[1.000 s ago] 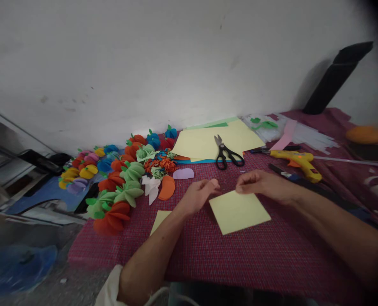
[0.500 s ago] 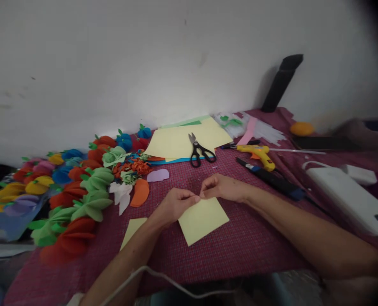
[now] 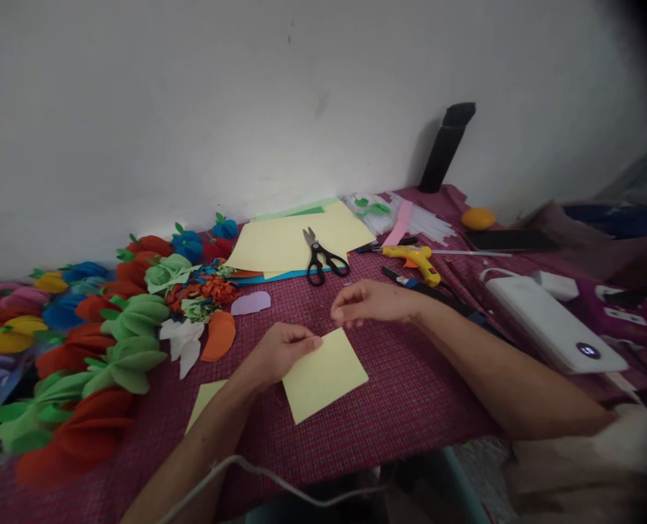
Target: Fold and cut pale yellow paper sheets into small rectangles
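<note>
A square of pale yellow felt (image 3: 326, 377) is pinched at its upper left edge by my left hand (image 3: 287, 351). Just above the square's top corner is my right hand (image 3: 364, 302), apart from the felt, its fingers curled together; whether anything small is between them is hidden. Another pale yellow piece (image 3: 206, 400) lies partly under my left forearm. Black-handled scissors (image 3: 321, 258) rest on large yellow felt sheets (image 3: 268, 244) behind my hands. An orange piece (image 3: 219, 337) and a lilac piece (image 3: 251, 303) lie to the left.
Colourful felt pumpkin shapes (image 3: 137, 320) crowd the left side. To the right are a yellow glue gun (image 3: 413, 256), a black-handled tool (image 3: 437, 291), a white power bank (image 3: 552, 320) and a dark phone (image 3: 511, 239). A white cable (image 3: 279, 478) crosses the front edge.
My right hand has let go of the square's top edge and lifted away from it. My left hand still holds the square. The camera view has shifted to the right.
</note>
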Motion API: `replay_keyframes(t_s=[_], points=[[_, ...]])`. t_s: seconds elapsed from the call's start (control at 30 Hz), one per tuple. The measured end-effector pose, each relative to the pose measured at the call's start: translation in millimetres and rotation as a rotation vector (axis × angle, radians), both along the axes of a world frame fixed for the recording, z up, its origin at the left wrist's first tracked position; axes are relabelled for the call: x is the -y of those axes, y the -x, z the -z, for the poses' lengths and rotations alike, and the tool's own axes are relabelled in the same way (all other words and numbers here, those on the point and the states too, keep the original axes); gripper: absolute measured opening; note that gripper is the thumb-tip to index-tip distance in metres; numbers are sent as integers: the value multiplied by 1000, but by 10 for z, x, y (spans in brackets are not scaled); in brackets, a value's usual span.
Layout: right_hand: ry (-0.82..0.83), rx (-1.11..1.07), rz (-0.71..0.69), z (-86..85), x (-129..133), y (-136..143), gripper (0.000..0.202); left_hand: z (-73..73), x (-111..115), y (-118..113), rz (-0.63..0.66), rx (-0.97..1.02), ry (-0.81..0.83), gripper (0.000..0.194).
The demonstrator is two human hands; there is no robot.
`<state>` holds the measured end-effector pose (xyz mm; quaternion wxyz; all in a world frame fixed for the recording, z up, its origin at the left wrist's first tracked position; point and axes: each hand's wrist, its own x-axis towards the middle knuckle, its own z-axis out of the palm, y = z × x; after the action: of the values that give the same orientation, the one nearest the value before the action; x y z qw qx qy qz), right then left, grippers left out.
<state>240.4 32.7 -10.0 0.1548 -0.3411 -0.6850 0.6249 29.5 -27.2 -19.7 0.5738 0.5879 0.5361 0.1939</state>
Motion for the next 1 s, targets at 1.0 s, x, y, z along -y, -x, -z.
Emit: replay_keyframes(t_s=[1.0], points=[[164, -190, 372, 111, -118, 15, 19, -49, -67, 64, -256, 190, -79, 29]])
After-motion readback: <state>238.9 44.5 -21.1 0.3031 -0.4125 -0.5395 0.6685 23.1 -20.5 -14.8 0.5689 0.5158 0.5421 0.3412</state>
